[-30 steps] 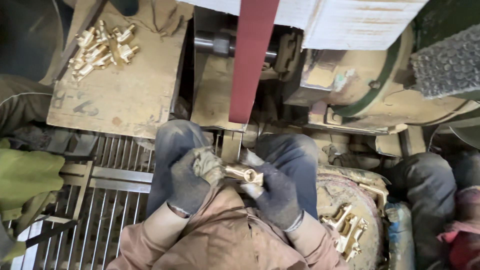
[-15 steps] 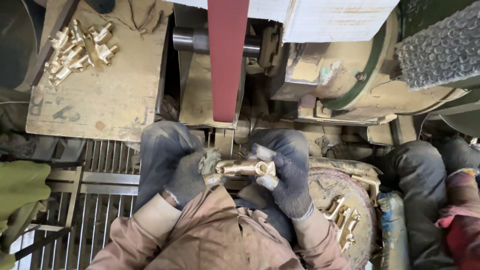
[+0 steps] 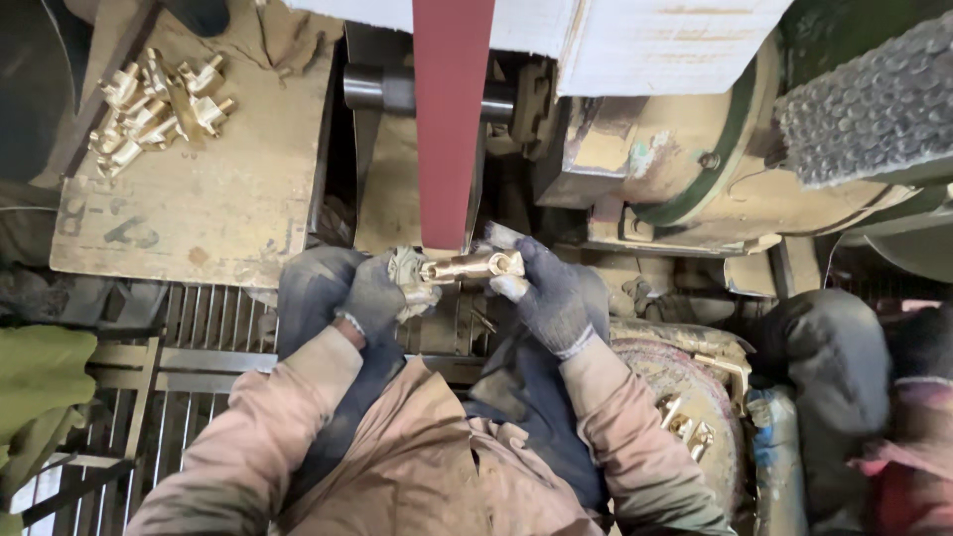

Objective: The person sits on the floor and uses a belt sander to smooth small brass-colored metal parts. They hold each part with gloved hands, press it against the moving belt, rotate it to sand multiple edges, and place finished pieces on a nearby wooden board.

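Note:
I hold a brass fitting point(image 3: 473, 266) level between both gloved hands, right at the lower end of the dark red sanding belt point(image 3: 452, 119). My left hand point(image 3: 382, 290), in a worn grey glove, grips its left end. My right hand point(image 3: 546, 288), in a dark knit glove, grips its right end. The fitting's top touches or nearly touches the belt; I cannot tell which.
A pile of brass fittings point(image 3: 154, 107) lies on a wooden board point(image 3: 208, 199) at upper left. More brass pieces point(image 3: 685, 427) sit in a round container point(image 3: 675, 367) at lower right. The grimy belt machine housing point(image 3: 695, 169) fills the upper right. A metal grate point(image 3: 189, 357) lies below left.
Both hands have lifted the brass fitting from my lap up to the bottom of the red belt. The view has shifted closer to the machine.

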